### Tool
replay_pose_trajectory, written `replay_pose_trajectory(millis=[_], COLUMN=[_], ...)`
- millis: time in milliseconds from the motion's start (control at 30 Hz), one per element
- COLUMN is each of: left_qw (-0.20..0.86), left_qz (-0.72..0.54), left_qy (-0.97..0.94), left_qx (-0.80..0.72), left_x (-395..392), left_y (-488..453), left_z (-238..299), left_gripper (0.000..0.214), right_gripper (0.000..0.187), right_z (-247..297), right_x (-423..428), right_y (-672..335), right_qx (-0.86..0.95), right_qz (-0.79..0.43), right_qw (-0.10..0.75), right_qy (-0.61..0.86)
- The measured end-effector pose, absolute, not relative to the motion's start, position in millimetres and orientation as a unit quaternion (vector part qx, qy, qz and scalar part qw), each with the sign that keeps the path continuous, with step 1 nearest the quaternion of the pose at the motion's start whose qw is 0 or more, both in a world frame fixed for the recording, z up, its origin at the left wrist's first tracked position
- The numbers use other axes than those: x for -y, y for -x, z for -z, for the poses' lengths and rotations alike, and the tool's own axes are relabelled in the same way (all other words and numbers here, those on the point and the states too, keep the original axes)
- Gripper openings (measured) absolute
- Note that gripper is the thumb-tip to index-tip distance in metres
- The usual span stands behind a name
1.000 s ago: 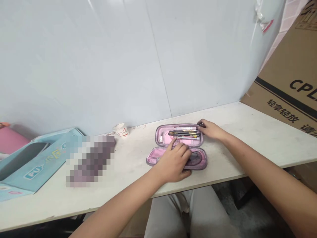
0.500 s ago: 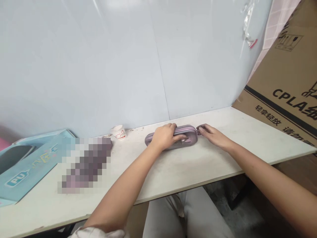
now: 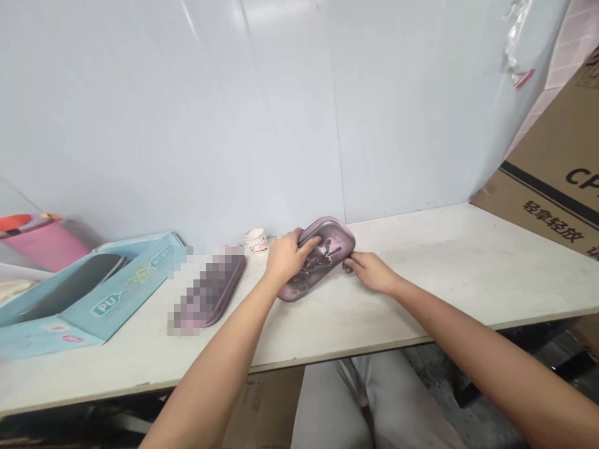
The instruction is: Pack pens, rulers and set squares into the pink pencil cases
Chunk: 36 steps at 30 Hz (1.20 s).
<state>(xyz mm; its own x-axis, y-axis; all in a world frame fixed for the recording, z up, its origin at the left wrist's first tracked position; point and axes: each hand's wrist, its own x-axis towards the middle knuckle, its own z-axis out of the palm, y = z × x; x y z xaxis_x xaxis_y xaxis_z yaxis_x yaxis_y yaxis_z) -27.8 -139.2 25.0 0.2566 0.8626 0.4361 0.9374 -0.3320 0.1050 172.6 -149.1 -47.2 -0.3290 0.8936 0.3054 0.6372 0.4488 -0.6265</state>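
Purple pencil case [image 3: 327, 249] points up-right (long axis tilted), left hand [image 3: 285, 259] spread, right hand [image 3: 369, 271] pinching

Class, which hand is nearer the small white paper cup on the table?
Left. The left hand is just right of the white paper cup, not touching it; the right hand is farther right, beyond the purple pencil case.
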Motion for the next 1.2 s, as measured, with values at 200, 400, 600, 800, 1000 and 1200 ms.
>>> replay_pose_trajectory(millis=[200, 400, 600, 800, 1000, 1200], left_qw=[0.129, 0.163, 0.186, 0.151, 0.145, 0.154], left_qz=[0.162, 0.123, 0.138, 0.158, 0.191, 0.225], left_qy=[0.815, 0.873, 0.890, 0.884, 0.856, 0.844], left_qx=[0.541, 0.443, 0.392, 0.413, 0.457, 0.462], left_x=[151, 167, 174, 174, 178, 172], left_y=[14, -32, -48, -39, -32, -25], left_z=[-16, -1, 8, 10, 19, 23], left_gripper=[0.061, 0.064, 0.063, 0.057, 0.039, 0.031], right_gripper=[0.028, 0.027, 0.030, 0.018, 0.035, 0.050], right_z=[47, 20, -33, -53, -25, 7], right_x=[158, 180, 196, 203, 195, 184], right_y=[-206, -257, -238, -170, -153, -140], right_qx=[0.806, 0.782, 0.798, 0.854, 0.819, 0.746], right_qz=[-0.062, 0.010, 0.169, 0.234, 0.157, 0.044], right_qw=[0.141, 0.053, -0.044, -0.067, 0.102, 0.202], right_qy=[0.571, 0.621, 0.576, 0.460, 0.542, 0.633])
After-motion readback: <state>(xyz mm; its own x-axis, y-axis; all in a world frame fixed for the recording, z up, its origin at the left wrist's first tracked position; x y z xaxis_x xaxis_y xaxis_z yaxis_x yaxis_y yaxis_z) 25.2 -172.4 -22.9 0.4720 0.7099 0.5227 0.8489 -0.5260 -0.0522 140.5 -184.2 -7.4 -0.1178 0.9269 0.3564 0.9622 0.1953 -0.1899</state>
